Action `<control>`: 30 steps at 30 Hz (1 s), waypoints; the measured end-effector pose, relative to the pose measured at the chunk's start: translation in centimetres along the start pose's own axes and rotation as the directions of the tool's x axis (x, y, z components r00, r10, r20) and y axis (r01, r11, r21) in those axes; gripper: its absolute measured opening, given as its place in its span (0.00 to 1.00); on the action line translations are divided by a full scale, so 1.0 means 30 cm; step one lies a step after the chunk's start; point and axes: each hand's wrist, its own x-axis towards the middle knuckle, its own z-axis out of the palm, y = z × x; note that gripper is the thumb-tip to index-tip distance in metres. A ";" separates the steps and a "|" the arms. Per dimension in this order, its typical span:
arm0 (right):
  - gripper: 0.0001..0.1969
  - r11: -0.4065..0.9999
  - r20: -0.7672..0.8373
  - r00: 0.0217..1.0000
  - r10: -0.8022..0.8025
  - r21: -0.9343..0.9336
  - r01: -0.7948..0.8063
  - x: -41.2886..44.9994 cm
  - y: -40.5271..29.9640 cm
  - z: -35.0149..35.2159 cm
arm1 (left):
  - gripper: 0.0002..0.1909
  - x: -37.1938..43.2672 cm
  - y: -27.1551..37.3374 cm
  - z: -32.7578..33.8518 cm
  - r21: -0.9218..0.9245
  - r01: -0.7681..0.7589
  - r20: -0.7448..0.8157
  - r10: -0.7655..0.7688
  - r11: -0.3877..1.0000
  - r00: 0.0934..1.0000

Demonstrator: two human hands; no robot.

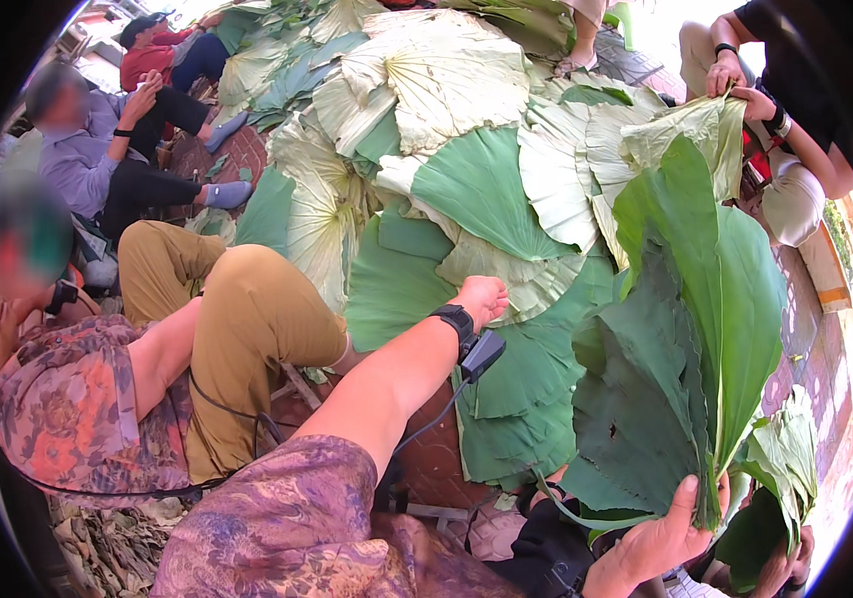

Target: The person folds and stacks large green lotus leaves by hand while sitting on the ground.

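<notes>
My left hand (pixel 483 299) is stretched out over the large pile of lotus leaves, its fingers curled in and nothing visible in them. A black band with a small device sits on that wrist. Beneath and beside the hand lie a pale, dried-looking lotus leaf (pixel 520 276) and broad green ones (pixel 396 280). At the lower right, my right hand (pixel 662 534) grips a bunch of folded green lotus leaves (pixel 748 299) at its narrow lower end, thumb in front; the leaves fan upward. A small hole shows in the dark leaf of this bunch.
A person in tan trousers (pixel 262 306) sits close on the left, with others beyond. At the upper right, another person's hands (pixel 740 90) hold a pale leaf. More hands (pixel 789 560) hold leaves at the lower right. A black cable (pixel 232 407) crosses at the left; dry leaf scraps (pixel 108 546) lie below.
</notes>
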 end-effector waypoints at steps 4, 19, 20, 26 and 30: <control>0.17 0.979 -0.038 0.999 -0.008 -0.203 0.000 -0.002 -0.076 0.059 | 0.10 0.132 0.019 0.042 -0.056 -0.015 -0.012 0.014 0.998 1.000; 0.18 0.945 -0.053 0.997 0.060 -0.317 -0.073 0.019 -0.042 0.077 | 0.12 0.316 0.120 0.143 -0.159 -0.069 -0.250 0.028 0.985 0.968; 0.19 0.957 -0.015 0.997 0.079 -0.277 -0.080 0.025 -0.043 0.085 | 0.11 0.306 0.137 0.142 -0.129 -0.066 -0.282 0.027 0.989 0.959; 0.18 0.998 0.028 0.999 0.042 -0.047 -0.041 0.031 0.017 0.044 | 0.10 0.171 0.172 0.200 0.168 -0.304 -0.356 0.345 0.938 0.869; 0.18 1.000 0.036 0.999 0.016 -0.016 -0.016 0.018 0.000 0.050 | 0.10 0.085 0.193 0.068 0.333 -0.644 -0.232 0.722 0.689 0.652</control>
